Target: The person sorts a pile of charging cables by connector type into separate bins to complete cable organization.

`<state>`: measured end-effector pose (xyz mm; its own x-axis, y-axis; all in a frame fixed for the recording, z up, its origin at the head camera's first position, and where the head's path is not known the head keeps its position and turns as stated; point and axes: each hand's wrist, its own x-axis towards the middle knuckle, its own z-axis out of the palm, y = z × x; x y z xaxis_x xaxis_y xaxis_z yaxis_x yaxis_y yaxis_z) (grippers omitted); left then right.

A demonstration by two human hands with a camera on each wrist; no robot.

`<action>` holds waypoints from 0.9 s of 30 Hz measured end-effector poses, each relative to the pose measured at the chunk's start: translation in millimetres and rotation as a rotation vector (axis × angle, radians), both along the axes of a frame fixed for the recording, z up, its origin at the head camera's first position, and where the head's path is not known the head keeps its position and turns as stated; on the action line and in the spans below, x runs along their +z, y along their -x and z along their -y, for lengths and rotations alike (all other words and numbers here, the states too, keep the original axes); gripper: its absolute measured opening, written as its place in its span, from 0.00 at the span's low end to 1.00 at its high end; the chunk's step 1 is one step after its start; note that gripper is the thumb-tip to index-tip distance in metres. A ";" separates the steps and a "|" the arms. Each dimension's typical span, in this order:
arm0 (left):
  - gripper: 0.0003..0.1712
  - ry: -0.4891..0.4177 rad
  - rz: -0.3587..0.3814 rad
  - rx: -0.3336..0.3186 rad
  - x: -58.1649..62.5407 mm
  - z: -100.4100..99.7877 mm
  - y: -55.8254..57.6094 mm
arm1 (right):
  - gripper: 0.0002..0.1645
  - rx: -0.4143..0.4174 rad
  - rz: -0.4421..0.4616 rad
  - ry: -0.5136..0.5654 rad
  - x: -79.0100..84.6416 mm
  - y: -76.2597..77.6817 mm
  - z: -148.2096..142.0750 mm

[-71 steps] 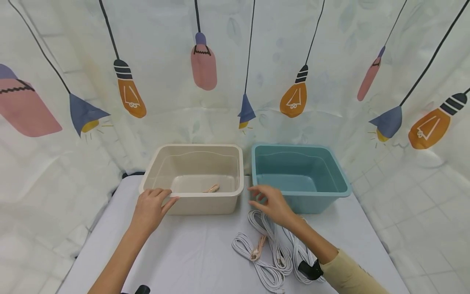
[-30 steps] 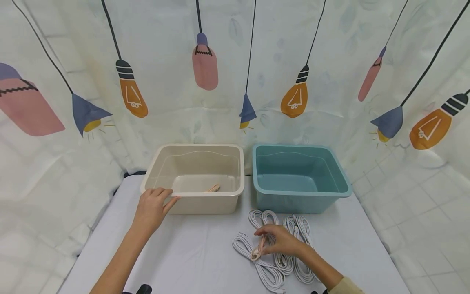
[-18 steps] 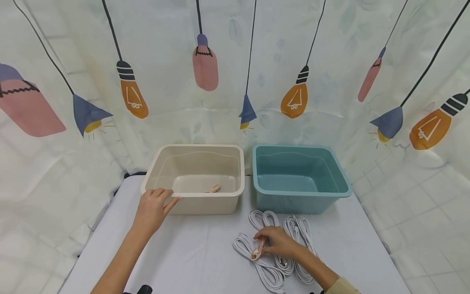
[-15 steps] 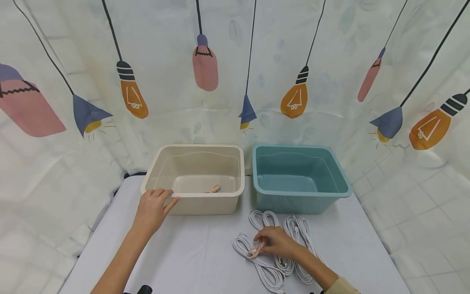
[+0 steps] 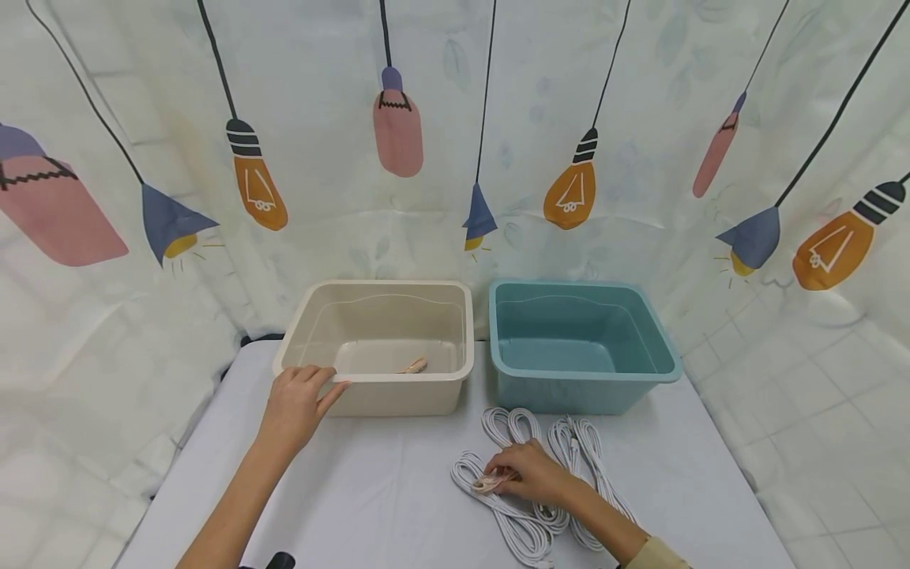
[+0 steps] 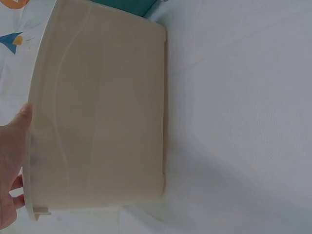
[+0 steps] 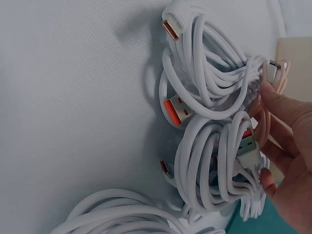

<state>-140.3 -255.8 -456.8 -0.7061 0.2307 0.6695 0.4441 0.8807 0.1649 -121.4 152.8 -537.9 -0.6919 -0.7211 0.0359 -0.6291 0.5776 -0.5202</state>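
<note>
My right hand [image 5: 529, 474] pinches a small pink cable bundle [image 5: 489, 483] among coiled white cables [image 5: 520, 533] on the table. In the right wrist view, thumb and fingers hold its pink strands [image 7: 265, 127], with a metal plug end [image 7: 274, 71] by the thumb. Orange-lined USB plugs [image 7: 177, 110] show on the white coils. My left hand [image 5: 295, 407] grips the front-left rim of a beige bin [image 5: 394, 395]. In the left wrist view its thumb [image 6: 23, 117] lies against the rim. A small tan item [image 5: 415, 365] lies inside, partly hidden by the front wall.
To the right of the beige bin stands a teal bin [image 5: 576, 395], a narrow gap between them. More white cables [image 5: 579, 450] lie in front of it. A white cloth covers the table [image 5: 377, 498]. Behind hangs a lamp-patterned curtain [image 5: 320, 158].
My right hand came down from beside the teal bin to the cables and took hold of the pink one. Lately it has shifted slightly left, turning the pink cable. My left hand stays on the rim.
</note>
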 end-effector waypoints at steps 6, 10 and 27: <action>0.53 0.006 0.000 0.006 0.2 0.4 0.1 | 0.12 0.041 -0.028 0.061 -1.5 2.3 2.8; 0.52 0.003 0.013 0.007 1.1 0.3 0.1 | 0.11 0.041 0.009 0.082 -1.3 2.9 2.8; 0.52 0.003 0.001 -0.001 1.8 -0.1 0.0 | 0.14 -0.045 0.061 0.071 14.5 7.4 4.7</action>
